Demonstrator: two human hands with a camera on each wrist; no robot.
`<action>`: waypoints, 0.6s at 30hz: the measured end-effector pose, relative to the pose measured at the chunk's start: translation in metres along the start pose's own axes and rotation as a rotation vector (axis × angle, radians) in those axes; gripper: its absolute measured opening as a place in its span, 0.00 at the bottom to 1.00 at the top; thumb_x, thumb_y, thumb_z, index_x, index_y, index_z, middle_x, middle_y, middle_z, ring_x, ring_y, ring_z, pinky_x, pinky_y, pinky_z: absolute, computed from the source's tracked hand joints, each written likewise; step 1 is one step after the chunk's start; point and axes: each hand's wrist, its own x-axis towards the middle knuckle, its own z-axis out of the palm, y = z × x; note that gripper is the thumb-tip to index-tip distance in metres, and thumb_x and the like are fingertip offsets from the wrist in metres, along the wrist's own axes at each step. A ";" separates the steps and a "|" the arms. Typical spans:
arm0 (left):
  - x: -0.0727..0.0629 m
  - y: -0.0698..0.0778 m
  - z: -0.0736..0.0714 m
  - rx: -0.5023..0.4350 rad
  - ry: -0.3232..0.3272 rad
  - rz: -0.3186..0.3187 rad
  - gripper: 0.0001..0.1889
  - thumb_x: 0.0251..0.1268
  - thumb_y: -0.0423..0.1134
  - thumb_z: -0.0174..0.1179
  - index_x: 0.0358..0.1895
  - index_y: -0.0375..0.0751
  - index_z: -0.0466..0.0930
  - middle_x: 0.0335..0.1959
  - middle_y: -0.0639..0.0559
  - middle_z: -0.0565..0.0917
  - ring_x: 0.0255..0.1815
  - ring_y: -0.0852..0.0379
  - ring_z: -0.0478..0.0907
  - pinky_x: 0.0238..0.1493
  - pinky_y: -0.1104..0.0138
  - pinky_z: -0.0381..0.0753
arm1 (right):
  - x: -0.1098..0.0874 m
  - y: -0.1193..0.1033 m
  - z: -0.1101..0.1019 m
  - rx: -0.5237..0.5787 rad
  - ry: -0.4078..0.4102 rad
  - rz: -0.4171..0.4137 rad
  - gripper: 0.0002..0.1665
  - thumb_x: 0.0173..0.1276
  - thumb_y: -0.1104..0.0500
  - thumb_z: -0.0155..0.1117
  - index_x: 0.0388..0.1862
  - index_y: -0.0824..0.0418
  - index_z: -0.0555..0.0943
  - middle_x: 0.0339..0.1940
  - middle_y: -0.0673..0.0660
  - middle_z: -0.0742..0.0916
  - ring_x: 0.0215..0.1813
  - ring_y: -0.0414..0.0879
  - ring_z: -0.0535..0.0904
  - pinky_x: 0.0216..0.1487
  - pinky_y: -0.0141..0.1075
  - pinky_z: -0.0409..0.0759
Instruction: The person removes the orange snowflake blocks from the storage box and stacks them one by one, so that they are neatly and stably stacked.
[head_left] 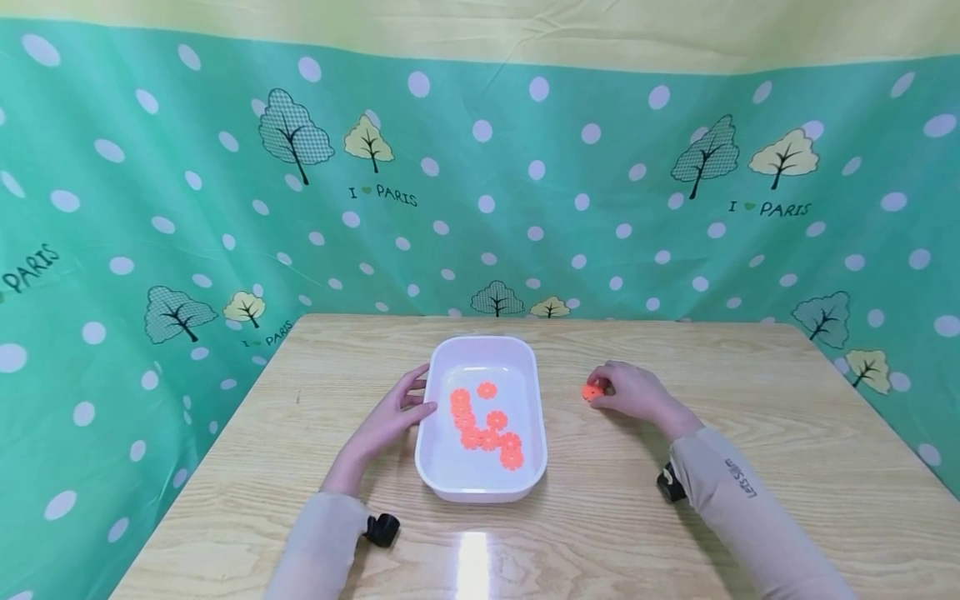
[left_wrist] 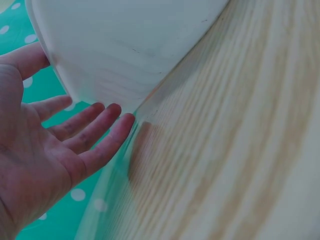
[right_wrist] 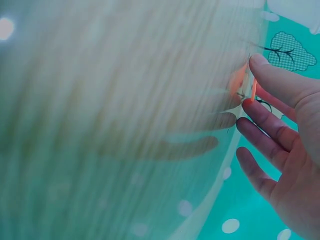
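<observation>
A white plastic tub [head_left: 480, 492] stands on the table, with several orange notched snowflake discs [head_left: 512, 458] inside. Some of these overlap in a bent row along the tub's floor, while one disc [head_left: 487, 390] lies apart toward the far end. My left hand [head_left: 392, 417] rests against the tub's left side, its thumb at the rim. In the left wrist view its fingers [left_wrist: 95, 150] are loosely extended beside the outer wall. Right of the tub, my right hand [head_left: 633, 392] pinches an orange snowflake disc [head_left: 592, 392] at the tabletop; fingers partly hide this disc [right_wrist: 254, 90].
The wooden table [head_left: 600, 533] reaches back to a green dotted cloth [head_left: 525, 225] printed with trees, which also hangs along both sides. A black wrist camera [head_left: 383, 530] sits under the left sleeve, and another camera [head_left: 670, 483] under the right.
</observation>
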 end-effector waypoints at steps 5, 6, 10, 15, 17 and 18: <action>0.003 -0.007 0.000 0.008 0.011 0.004 0.34 0.62 0.41 0.56 0.70 0.52 0.51 0.63 0.40 0.62 0.57 0.44 0.67 0.53 0.58 0.75 | -0.001 -0.001 -0.001 -0.006 0.000 0.001 0.17 0.52 0.50 0.69 0.39 0.55 0.80 0.29 0.48 0.78 0.32 0.41 0.71 0.35 0.36 0.71; 0.003 -0.007 0.000 0.006 0.015 0.006 0.34 0.62 0.41 0.56 0.70 0.52 0.52 0.63 0.40 0.63 0.57 0.44 0.68 0.53 0.58 0.75 | -0.001 -0.001 -0.001 -0.006 0.002 -0.005 0.17 0.52 0.50 0.69 0.39 0.55 0.80 0.29 0.48 0.78 0.32 0.41 0.71 0.35 0.36 0.72; 0.003 -0.006 0.000 0.009 0.033 0.000 0.33 0.62 0.41 0.57 0.69 0.55 0.53 0.63 0.41 0.63 0.57 0.44 0.68 0.52 0.57 0.75 | -0.001 -0.002 -0.002 -0.007 0.010 -0.019 0.17 0.52 0.50 0.69 0.39 0.56 0.80 0.29 0.48 0.78 0.32 0.41 0.72 0.35 0.37 0.72; 0.004 -0.007 0.000 0.017 0.019 0.011 0.34 0.62 0.41 0.56 0.70 0.53 0.51 0.63 0.40 0.63 0.58 0.43 0.67 0.53 0.57 0.75 | -0.002 -0.002 -0.002 -0.012 0.014 -0.030 0.17 0.52 0.50 0.69 0.39 0.55 0.80 0.30 0.47 0.78 0.33 0.41 0.72 0.36 0.37 0.73; 0.004 -0.008 0.000 0.017 0.014 0.016 0.34 0.62 0.41 0.56 0.70 0.52 0.51 0.63 0.39 0.62 0.58 0.43 0.67 0.53 0.57 0.74 | -0.002 -0.002 -0.001 -0.014 0.015 -0.032 0.17 0.52 0.50 0.69 0.39 0.56 0.80 0.30 0.47 0.79 0.32 0.41 0.71 0.36 0.37 0.72; 0.004 -0.008 0.001 0.016 0.017 0.013 0.34 0.62 0.41 0.56 0.70 0.53 0.51 0.63 0.39 0.63 0.58 0.43 0.67 0.53 0.57 0.75 | -0.002 -0.002 -0.001 -0.014 0.016 -0.033 0.17 0.52 0.50 0.69 0.39 0.56 0.80 0.30 0.47 0.79 0.32 0.41 0.71 0.36 0.37 0.72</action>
